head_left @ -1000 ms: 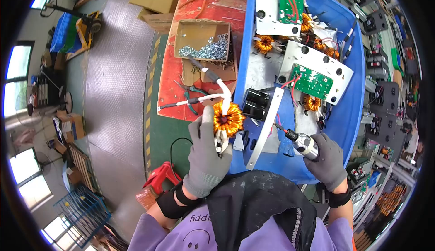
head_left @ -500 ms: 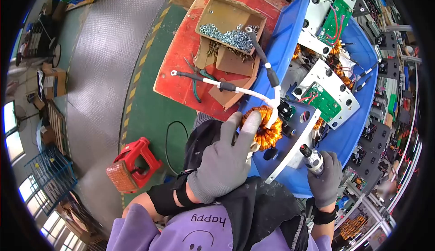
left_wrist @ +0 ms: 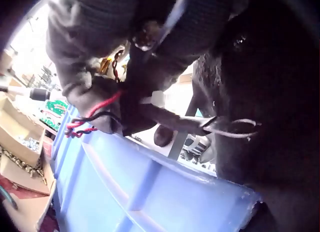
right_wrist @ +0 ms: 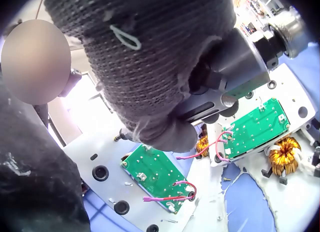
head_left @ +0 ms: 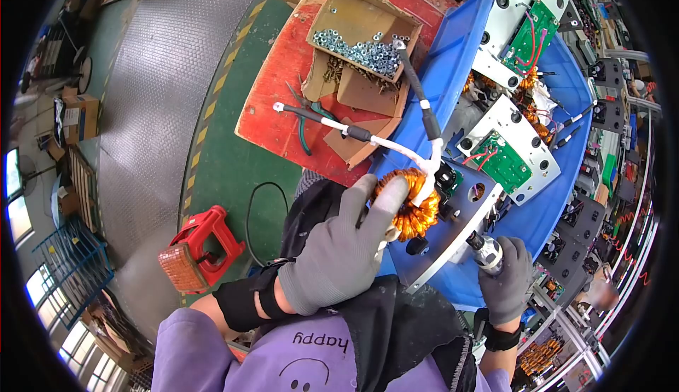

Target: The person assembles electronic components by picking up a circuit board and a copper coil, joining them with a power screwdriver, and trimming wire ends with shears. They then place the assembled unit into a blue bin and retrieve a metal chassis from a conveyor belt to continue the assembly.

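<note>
My gloved left hand [head_left: 336,250] holds a copper-wound ring coil [head_left: 414,215], with two fingers over its left side. Two white-sleeved cables [head_left: 396,150] with ring lugs run from the coil over the table and the tub. The coil lies against a metal plate [head_left: 460,242] tilted on edge. In the left wrist view, twisted red and black wires [left_wrist: 102,108] hang beside the darkened fingers. To the right of the plate, my gloved right hand [head_left: 508,279] grips a silver power screwdriver [head_left: 488,252], its nose close to the plate; the hand mostly hides the bit in the right wrist view.
A blue tub [head_left: 453,52] holds more plates with green circuit boards [head_left: 503,162] and coils. On the red table [head_left: 272,119] are a cardboard box [head_left: 353,20] of nuts and a pair of pliers [head_left: 305,130]. A red stool [head_left: 212,240] stands at left.
The head view has swung round. My left hand has brought the coil right, up against the plate, its fingers now over the coil's side. The screwdriver stays in my right hand beside the plate.
</note>
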